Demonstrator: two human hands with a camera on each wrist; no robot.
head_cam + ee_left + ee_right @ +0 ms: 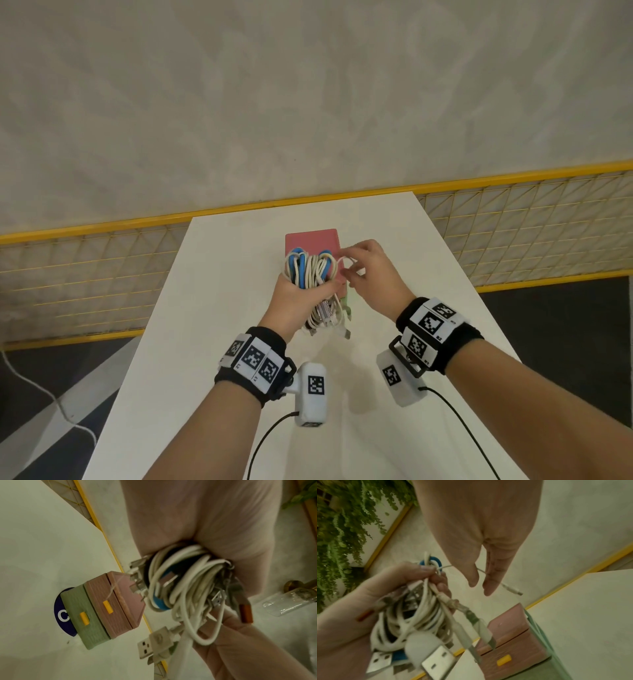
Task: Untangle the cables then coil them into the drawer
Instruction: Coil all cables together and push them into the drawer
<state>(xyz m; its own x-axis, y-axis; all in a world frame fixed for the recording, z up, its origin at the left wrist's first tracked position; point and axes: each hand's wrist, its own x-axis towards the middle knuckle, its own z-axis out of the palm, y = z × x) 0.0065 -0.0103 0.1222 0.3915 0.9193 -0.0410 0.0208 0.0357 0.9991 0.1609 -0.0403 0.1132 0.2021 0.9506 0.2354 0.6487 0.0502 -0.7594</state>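
Left hand (294,298) grips tangled cable bundle (310,270) above drawer box (312,241) near table's far edge. Right hand (371,274) pinches thin white strand (508,587). Untangling step; next, likely draw strand free.

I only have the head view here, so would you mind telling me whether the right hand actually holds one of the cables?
Observer: Yes, the right wrist view shows a thin white cable running between the thumb and fingers of the right hand, its small plug hanging free beyond.
Operator: Thank you. Are the drawers shut?
Observer: The left wrist view shows the pink drawer and the green drawer both closed, each with a yellow handle.
Operator: And what else is in the bundle?
Observer: The left hand grips the bundle, which includes an orange-tipped plug.
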